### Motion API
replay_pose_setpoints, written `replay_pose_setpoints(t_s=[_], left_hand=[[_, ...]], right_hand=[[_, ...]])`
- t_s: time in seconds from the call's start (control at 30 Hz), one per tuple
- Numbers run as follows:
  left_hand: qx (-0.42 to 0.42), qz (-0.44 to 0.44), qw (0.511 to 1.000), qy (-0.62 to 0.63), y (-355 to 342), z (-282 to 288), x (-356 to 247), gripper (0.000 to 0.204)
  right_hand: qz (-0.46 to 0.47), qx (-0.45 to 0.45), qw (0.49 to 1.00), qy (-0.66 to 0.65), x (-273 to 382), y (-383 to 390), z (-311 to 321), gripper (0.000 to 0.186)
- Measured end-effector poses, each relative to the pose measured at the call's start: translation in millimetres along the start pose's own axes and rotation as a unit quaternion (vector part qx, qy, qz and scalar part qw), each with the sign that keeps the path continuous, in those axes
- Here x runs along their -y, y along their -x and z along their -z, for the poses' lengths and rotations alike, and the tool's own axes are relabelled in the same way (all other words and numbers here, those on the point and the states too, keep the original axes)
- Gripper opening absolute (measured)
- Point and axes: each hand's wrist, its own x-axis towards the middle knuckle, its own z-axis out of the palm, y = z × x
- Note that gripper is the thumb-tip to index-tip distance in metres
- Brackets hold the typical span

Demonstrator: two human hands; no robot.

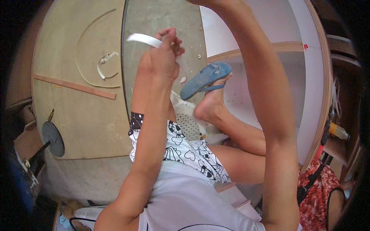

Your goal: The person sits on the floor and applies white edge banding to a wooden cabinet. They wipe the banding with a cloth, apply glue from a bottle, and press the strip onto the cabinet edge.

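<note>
My left hand (167, 52) is raised at upper middle, fingers curled around a short, curved white strip (142, 38) that extends leftward from it. My right arm stretches up to the top edge, where only part of my right hand (200, 3) shows; its fingers are out of sight. Below and between my arms, my bare foot (208, 107) rests by a blue flip-flop (200, 81), beside a white-lined wooden cabinet box (235, 88).
A plywood panel (61, 127) at left carries a thin looped strip (79, 44), a white offcut (101, 71) and a wooden batten (77, 85). A dark disc (54, 138) stands near the left edge. At right are a plastic bottle (339, 131) and someone in a red patterned top (316, 181).
</note>
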Motion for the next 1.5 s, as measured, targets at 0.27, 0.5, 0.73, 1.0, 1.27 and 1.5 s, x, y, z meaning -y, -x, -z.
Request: replay_pose_setpoints(t_s=[0.27,0.5,0.73,1.0,1.27,1.5], left_hand=[[0.024,0.025,0.991,-0.133,-2,37,107,0.019],[0.008,0.053,0.988,-0.146,-1,44,120,0.031],[0.023,0.04,0.985,-0.163,4,52,121,0.029],[0.046,-0.069,0.989,-0.12,4,28,20,0.03],[0.019,-0.467,0.863,-0.193,28,36,-194,0.018],[-0.11,-0.291,0.796,-0.519,32,115,-129,0.013]], right_hand=[[-0.105,0.232,0.938,0.234,-97,109,-74,0.023],[-0.204,0.371,0.893,0.151,-107,226,-98,0.036],[-0.124,0.387,0.881,0.242,-92,224,-118,0.028],[-0.04,0.553,0.796,0.243,-123,266,-125,0.033],[-0.152,0.247,0.956,-0.034,-130,186,-99,0.042],[-0.139,0.229,0.964,0.008,-118,115,-43,0.052]])
